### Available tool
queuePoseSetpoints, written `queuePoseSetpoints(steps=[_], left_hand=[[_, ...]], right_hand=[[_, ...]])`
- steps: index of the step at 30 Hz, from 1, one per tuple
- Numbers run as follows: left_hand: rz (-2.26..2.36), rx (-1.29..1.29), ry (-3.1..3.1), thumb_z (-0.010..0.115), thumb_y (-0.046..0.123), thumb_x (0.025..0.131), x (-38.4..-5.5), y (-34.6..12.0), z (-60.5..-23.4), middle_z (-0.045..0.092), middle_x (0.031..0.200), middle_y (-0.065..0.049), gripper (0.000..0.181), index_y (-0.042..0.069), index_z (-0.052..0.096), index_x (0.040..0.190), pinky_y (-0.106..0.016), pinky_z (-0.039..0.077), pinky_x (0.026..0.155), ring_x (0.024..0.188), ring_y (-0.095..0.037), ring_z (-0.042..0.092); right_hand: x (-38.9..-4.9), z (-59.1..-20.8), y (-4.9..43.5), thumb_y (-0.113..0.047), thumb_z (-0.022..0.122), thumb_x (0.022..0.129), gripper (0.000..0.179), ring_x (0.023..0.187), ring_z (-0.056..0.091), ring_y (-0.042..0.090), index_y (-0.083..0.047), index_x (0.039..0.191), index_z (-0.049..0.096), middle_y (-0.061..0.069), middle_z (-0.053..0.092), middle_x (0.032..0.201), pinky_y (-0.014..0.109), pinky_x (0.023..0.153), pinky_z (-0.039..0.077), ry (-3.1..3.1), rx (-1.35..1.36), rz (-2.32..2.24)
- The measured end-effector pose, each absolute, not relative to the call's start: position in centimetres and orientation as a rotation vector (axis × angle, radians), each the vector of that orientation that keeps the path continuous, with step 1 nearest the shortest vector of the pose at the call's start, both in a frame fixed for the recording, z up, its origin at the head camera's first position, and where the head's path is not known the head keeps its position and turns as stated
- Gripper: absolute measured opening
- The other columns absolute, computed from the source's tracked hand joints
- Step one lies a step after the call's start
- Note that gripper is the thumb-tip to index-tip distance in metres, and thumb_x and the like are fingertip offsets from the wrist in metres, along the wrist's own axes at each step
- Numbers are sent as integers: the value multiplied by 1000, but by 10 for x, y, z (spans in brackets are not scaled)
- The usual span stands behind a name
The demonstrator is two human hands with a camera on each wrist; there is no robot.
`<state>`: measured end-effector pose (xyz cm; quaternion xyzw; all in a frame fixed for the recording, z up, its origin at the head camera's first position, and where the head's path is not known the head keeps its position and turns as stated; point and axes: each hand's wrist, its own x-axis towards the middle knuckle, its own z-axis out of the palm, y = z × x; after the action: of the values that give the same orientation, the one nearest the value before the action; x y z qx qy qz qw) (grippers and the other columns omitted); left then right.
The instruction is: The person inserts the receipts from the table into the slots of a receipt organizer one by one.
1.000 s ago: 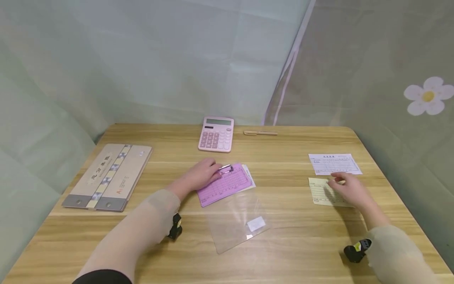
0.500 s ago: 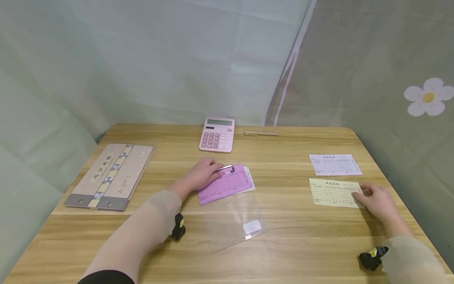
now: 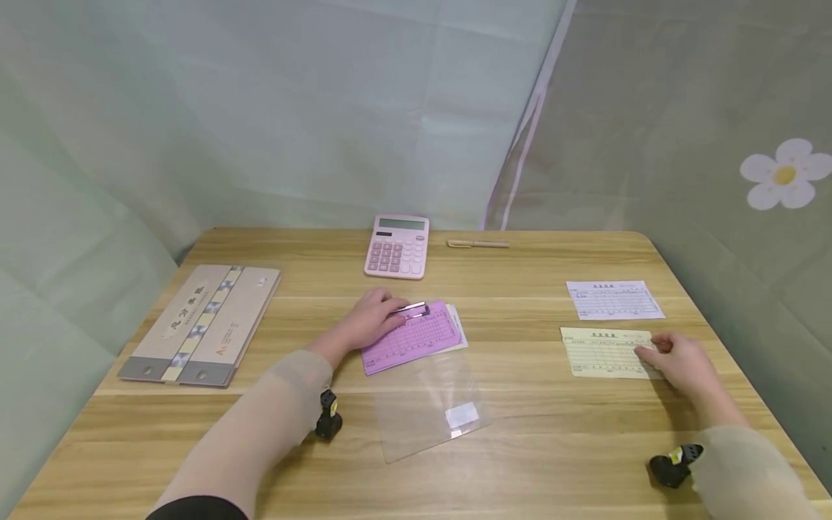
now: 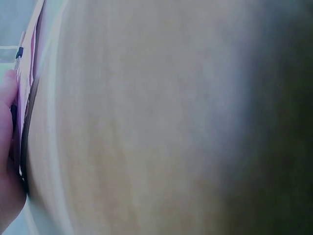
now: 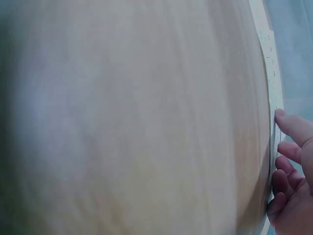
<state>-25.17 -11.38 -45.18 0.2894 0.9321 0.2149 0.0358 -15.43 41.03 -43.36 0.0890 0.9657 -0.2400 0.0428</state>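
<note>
A clear clipboard (image 3: 422, 426) lies tilted on the table in the head view, with purple forms (image 3: 422, 338) and a paler sheet beneath them at its metal clip (image 3: 416, 310). My left hand (image 3: 367, 321) grips the board at the clip; in the left wrist view that hand (image 4: 6, 181) shows only at the left edge. To the right lies a yellow printed slip (image 3: 601, 354). My right hand (image 3: 689, 368) pinches its right edge, the thumb on top, as the right wrist view of the hand (image 5: 296, 181) also shows. Just behind is a white slip (image 3: 614, 302).
A beige ledger folder (image 3: 208, 321) with grey corners lies at the left. Toward the back edge of the wooden table (image 3: 533, 455) are a pink calculator (image 3: 396, 245) and a capped pen (image 3: 477, 244). Fabric curtains (image 3: 325, 108) hang around the table.
My right hand has moved from over the middle of the yellow slip to its right edge, and the slip has shifted slightly left. The left hand stays at the clip.
</note>
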Motion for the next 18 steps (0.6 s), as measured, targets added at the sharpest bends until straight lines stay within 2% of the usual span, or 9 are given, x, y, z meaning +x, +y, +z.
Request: queuePoseSetpoints(steps=[7, 14, 18], left_hand=[[684, 868, 2859, 55, 30, 94, -253, -115, -453, 49, 113, -10, 39, 14, 55, 130, -42, 37, 95, 106, -24, 44], [685, 869, 2866, 55, 31, 94, -254, -116, -455, 50, 113, -10, 39, 14, 55, 130, -42, 37, 94, 105, -24, 44], [681, 871, 2866, 55, 31, 94, -254, -116, -456, 50, 113, -10, 40, 14, 55, 130, -41, 37, 94, 106, -24, 44]], right_hand=[[-156, -432, 407, -39, 58, 91, 59, 94, 49, 43, 14, 116, 47, 34, 51, 107, 55, 79, 39, 2930, 262, -760], [-154, -426, 395, -40, 53, 94, 53, 101, 47, 48, 6, 119, 47, 37, 50, 115, 58, 80, 38, 2959, 228, -770], [-154, -422, 388, -39, 53, 94, 49, 89, 51, 40, 2, 122, 49, 30, 55, 104, 47, 70, 40, 2999, 163, -787]])
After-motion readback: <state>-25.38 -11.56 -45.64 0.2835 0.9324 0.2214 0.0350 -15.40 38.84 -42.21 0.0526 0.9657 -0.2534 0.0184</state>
